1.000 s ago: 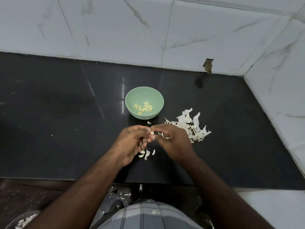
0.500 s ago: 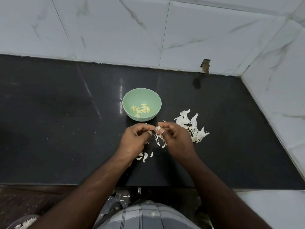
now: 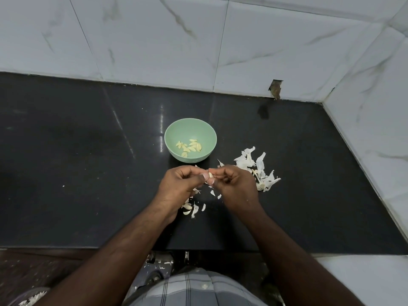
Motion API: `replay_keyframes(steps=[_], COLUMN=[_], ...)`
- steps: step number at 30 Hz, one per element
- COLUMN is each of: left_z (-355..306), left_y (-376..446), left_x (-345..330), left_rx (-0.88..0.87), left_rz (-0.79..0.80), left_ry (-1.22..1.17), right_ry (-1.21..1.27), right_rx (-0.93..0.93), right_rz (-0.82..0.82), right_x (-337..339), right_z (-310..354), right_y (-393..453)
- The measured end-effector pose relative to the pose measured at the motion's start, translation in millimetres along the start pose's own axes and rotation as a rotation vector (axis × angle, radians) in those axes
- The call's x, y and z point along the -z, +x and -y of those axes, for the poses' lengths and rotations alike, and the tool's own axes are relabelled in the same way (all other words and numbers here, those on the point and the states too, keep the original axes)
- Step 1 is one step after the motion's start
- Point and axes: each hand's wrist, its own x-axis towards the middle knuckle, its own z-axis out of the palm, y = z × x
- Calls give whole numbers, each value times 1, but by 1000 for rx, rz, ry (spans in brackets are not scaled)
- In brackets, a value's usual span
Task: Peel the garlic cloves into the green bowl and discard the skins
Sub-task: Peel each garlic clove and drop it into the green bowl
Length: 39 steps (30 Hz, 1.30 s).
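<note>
A green bowl (image 3: pixel 174 133) stands on the black counter (image 3: pixel 88 173) and holds several peeled garlic cloves (image 3: pixel 189 146). Just in front of it my left hand (image 3: pixel 178 186) and my right hand (image 3: pixel 234 186) meet, both pinching one small garlic clove (image 3: pixel 210 175) between fingertips. A pile of white garlic skins (image 3: pixel 257 168) with a stem lies to the right of my right hand. Several loose cloves and skin bits (image 3: pixel 192 207) lie on the counter under my left wrist.
White marble-look tiled walls (image 3: pixel 220 40) close off the back and the right side. The counter's front edge runs along the bottom. Skin scraps lie on the floor (image 3: pixel 159 261) below it.
My hands have stayed together in front of the bowl, working the clove. More small skin bits lie on the counter between and below my hands than a second ago.
</note>
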Motion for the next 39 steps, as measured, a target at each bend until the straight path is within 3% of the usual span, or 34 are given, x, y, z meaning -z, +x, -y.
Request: replay_keyframes(steps=[7, 13, 24, 39], left_z=[2, 2, 3, 4], left_y=[-1, -2, -7, -9], left_x=[2, 4, 4, 3], left_rx=[31, -23, -154, -134], left_rz=[-8, -36, 64, 7], left_ry=[-5, 6, 59, 50], right_ry=[9, 95, 232, 163], right_rx=[3, -16, -125, -170], right_rz=[-1, 97, 25, 38], right_x=[-3, -2, 1, 3], right_z=[-2, 1, 8, 9], right_y=[0, 0, 0, 2])
